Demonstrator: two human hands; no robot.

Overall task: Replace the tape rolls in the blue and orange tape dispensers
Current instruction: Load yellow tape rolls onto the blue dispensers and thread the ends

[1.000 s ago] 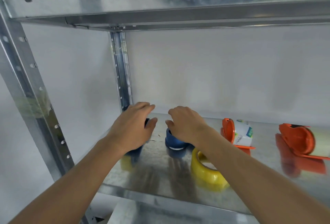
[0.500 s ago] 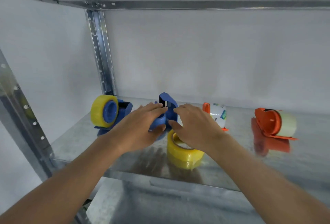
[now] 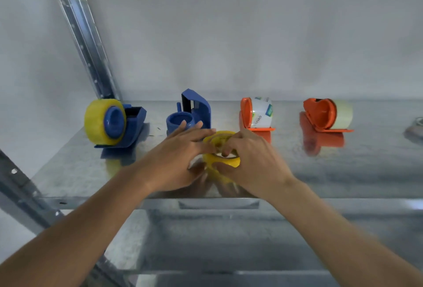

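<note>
A loose yellow tape roll [image 3: 223, 162] lies on the metal shelf [image 3: 343, 167] near its front edge. My right hand [image 3: 251, 163] grips the roll, fingers curled over its top rim and into the core. My left hand [image 3: 176, 160] holds its left side, fingers stretched over the rim. Just behind them stands a blue dispenser [image 3: 191, 112] with a bare hub. Another blue dispenser [image 3: 114, 124] at the left carries a yellow roll. Two orange dispensers [image 3: 255, 115] [image 3: 325, 115] to the right each carry a pale roll.
A slotted steel upright [image 3: 84, 32] rises at the back left corner, and another upright [image 3: 16, 186] crosses the front left. The white wall is close behind the dispensers. A small grey object [image 3: 415, 130] sits at the far right edge.
Both hands left the empty blue dispenser, which stands on the shelf, and came forward onto the loose yellow roll. The camera tilted down and closer.
</note>
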